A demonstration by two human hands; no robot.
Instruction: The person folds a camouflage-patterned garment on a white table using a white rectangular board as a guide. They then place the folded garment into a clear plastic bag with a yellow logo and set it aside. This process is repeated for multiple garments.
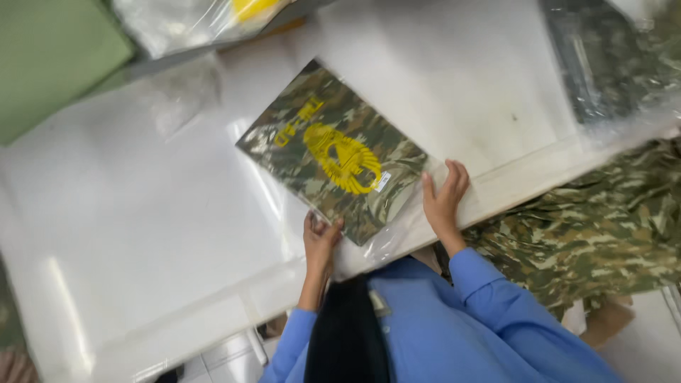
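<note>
One folded camouflage garment (333, 159) with a yellow print, sealed in one clear bag, lies on the white bench (142, 213) just ahead of both hands. The left hand (320, 240) pinches its near corner, fingers curled. The right hand (443, 195) lies flat, fingers spread, apparently pressing the bag's loose flap (408, 220). Beyond the right hand lies one heap of camouflage cloth (596, 227).

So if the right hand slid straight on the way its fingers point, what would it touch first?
Probably bare table: the right hand lies on the clear plastic bag's edge beside the folded camouflage garment with a yellow print, fingers pointing up across the white table, which looks free there.
</note>
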